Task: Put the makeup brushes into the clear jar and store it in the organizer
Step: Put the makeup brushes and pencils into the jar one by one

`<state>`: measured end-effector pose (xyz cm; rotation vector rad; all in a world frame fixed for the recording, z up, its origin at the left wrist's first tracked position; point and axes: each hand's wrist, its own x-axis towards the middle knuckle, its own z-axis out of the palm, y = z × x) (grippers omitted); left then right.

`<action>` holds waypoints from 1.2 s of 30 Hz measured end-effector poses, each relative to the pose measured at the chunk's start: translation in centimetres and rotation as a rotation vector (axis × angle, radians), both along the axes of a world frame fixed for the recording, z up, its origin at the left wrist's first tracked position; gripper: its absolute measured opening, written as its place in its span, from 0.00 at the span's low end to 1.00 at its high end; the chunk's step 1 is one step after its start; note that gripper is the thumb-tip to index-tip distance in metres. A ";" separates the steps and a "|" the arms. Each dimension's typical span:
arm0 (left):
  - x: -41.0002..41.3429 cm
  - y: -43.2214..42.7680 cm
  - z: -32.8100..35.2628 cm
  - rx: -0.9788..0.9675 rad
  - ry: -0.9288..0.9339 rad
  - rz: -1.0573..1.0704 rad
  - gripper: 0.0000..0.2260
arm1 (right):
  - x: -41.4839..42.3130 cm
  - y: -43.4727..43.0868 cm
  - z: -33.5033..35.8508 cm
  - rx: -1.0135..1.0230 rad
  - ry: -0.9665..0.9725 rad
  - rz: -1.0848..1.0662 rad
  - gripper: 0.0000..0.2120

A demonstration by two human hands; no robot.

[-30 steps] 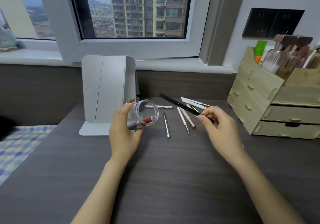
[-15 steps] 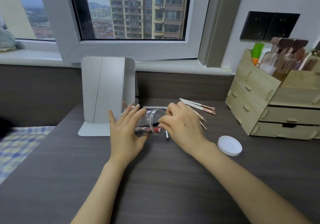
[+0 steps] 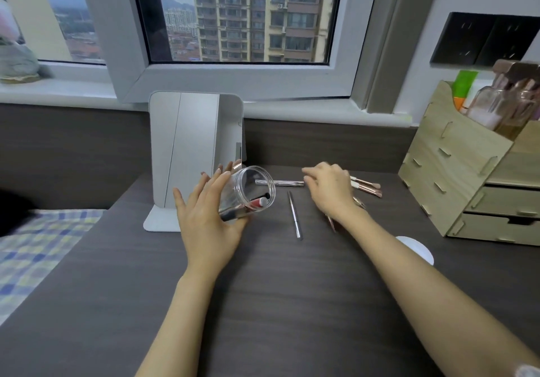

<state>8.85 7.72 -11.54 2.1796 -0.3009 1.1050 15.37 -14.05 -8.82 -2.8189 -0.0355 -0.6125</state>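
Note:
My left hand (image 3: 209,216) holds the clear jar (image 3: 251,191) tilted, its mouth facing right. Inside lie a red-tipped item and a black brush (image 3: 248,205). My right hand (image 3: 330,189) hovers over the desk to the right of the jar with fingers spread and nothing in them. Pink-tipped white brushes (image 3: 366,186) lie just beyond that hand. A silver pen-like tool (image 3: 294,215) and a silver stick (image 3: 280,183) rest between my hands. The wooden organizer (image 3: 455,178) stands at the right edge.
A folding white mirror (image 3: 190,154) stands right behind the jar. The jar's white lid (image 3: 416,249) lies near my right forearm. Glass bottles (image 3: 496,105) fill the organizer's top. A checked cloth (image 3: 35,248) covers the desk's left.
My right hand put the black brush into the jar, then drew back to the right toward the loose brushes. My left hand tipped the jar up slightly.

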 end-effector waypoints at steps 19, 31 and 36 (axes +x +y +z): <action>-0.1 0.1 0.0 -0.028 0.037 -0.038 0.34 | -4.1 0.3 2.1 1.035 -0.167 0.157 0.06; -0.7 -1.0 -0.2 -0.073 0.057 -0.274 0.31 | -13.3 2.1 6.2 0.735 -0.163 0.364 0.11; -0.6 -1.4 -0.7 0.023 0.051 -0.296 0.32 | -12.1 5.8 4.1 0.594 -0.136 0.316 0.12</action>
